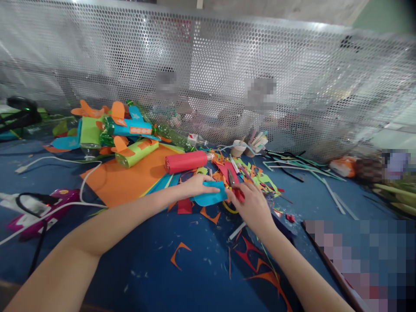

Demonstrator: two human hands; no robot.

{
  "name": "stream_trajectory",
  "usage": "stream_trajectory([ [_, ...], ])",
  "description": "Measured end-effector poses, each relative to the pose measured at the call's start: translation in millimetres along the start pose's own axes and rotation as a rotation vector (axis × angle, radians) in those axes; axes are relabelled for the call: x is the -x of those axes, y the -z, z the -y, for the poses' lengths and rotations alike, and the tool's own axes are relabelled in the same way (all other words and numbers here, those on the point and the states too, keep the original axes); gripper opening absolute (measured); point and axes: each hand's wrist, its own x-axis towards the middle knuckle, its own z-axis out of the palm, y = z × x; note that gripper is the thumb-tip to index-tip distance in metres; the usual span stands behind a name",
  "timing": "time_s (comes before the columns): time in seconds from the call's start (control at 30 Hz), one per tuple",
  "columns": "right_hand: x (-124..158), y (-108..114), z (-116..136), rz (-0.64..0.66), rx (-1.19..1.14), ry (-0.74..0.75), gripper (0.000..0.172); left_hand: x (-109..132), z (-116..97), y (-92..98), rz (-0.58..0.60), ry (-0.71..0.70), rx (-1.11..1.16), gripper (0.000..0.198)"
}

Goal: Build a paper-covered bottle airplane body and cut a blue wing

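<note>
My left hand (195, 185) pinches a light blue paper piece (212, 197) over the blue table (195, 268). My right hand (251, 206) is closed round red-handled scissors (234, 185), whose blades point up beside the paper's right edge. A red-wrapped bottle (186, 161) lies just behind my hands on a large orange paper sheet (130, 177). Coloured paper scraps (256, 175) are heaped around the hands.
Bottle aeroplane models (113, 130) in green, blue and orange stand at the back left. A purple glue gun (39, 212) with white cables lies at the left. Cups of sticks (250, 145) and paper strips (308, 171) sit before the perforated metal screen (227, 65). Orange offcuts (260, 268) litter the near table.
</note>
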Motion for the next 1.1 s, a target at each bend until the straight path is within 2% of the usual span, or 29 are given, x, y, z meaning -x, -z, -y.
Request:
stream_trajectory([
  [0.07, 1, -2, 7, 0.051, -0.158, 0.014, 0.022, 0, -1, -1.4, -0.003, -0.031, 0.063, 0.046],
  [0.13, 3, -4, 11, 0.104, -0.255, -0.033, 0.017, 0, -2, -1.0, 0.015, -0.009, 0.140, 0.046],
  [0.23, 3, -6, 10, 0.131, -0.376, -0.156, 0.014, 1, -3, 3.9, 0.134, 0.073, 0.291, 0.040],
  [0.33, 1, -7, 2, 0.113, -0.569, -0.252, 0.016, 2, -2, 13.1, 0.249, 0.098, 0.353, 0.030],
  [0.43, -2, -9, -8, 0.050, -0.723, -0.314, 0.020, 1, -1, 24.0, 0.255, 0.095, 0.242, 0.023],
  [0.57, -5, -12, -13, 0.026, -0.789, -0.387, 0.022, -2, -3, 37.2, 0.137, -0.010, -0.054, 0.030],
  [0.67, -3, -10, -7, 0.084, -0.748, -0.315, 0.023, -4, -6, 43.7, -0.012, -0.054, -0.306, 0.037],
  [0.8, 3, -3, 11, 0.267, -0.636, -0.127, 0.028, -5, -3, 45.0, -0.164, -0.069, -0.475, 0.033],
  [0.97, 11, -2, 26, 0.455, -0.577, 0.000, 0.024, -6, 7, 39.5, -0.159, -0.127, -0.541, 0.036],
  [1.1, 12, -4, 28, 0.468, -0.505, 0.013, 0.027, -6, 12, 37.5, -0.133, -0.174, -0.565, 0.049],
])
